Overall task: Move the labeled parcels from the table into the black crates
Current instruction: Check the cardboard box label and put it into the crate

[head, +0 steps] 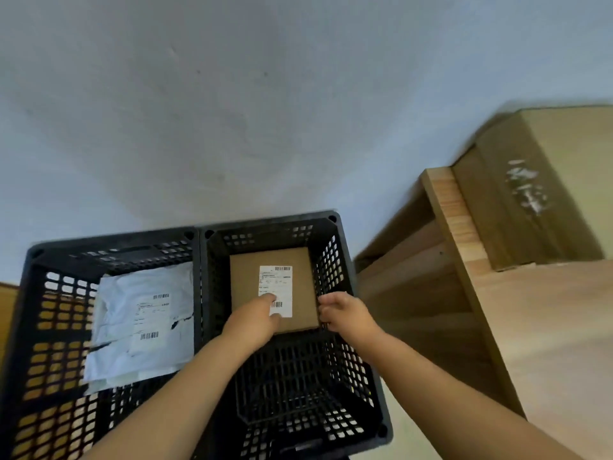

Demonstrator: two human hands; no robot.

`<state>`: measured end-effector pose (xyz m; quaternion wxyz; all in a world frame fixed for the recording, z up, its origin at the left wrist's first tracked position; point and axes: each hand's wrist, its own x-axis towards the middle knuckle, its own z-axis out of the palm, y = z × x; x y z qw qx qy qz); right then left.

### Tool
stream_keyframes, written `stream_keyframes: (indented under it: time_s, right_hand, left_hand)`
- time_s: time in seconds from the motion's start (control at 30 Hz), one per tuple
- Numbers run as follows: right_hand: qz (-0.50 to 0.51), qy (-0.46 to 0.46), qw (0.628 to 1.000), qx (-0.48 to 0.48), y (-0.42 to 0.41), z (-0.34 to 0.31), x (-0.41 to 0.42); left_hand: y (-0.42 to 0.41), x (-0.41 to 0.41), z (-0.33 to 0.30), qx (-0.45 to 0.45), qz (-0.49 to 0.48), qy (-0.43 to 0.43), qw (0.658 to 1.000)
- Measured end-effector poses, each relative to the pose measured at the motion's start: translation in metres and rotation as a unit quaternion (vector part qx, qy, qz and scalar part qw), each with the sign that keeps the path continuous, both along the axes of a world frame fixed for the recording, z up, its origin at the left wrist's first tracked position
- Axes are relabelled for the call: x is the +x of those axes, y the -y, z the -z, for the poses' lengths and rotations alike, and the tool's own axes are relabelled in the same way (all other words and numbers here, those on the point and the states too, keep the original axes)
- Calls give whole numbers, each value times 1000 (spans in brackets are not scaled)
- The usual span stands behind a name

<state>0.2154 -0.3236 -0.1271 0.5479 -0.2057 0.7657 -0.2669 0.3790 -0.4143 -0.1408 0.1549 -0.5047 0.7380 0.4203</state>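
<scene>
Two black crates stand side by side below me. The left crate point(112, 242) holds a white plastic mailer point(119, 313) with a barcode label. Inside the right crate point(272, 224), toward its far end, is a brown cardboard parcel point(245, 277) with a white shipping label facing up. My left hand point(257, 318) lies on the parcel's near left corner, its fingers stretched over the label. My right hand point(345, 315) grips the parcel's right edge with curled fingers.
To the right is a light wooden table point(547, 327), with a large brown cardboard box point(547, 180) on its far end. Wooden shelving point(414, 277) sits under the table beside the right crate. A pale wall rises behind everything.
</scene>
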Motion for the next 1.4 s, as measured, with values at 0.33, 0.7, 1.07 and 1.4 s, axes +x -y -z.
stream_keyframes:
  time_s: [0.33,0.7,1.07,1.4]
  right_hand:
    - [68,-36,992,-105,-63,-123,-61]
    - [141,-63,979,-132,-213,-182,-208]
    - [182,-104,967,-146,-303,-208,-356]
    - [164,-173,959,-153,-248,-224,-398]
  left_hand:
    - [-40,-66,-104,-37,52,-61,996]
    - [-148,-205,-172,-73,69,-105,989]
    - [-231,-315,-204,-140,-61,-144,978]
    - [-190,-355,-221,-153,-106,-142,972]
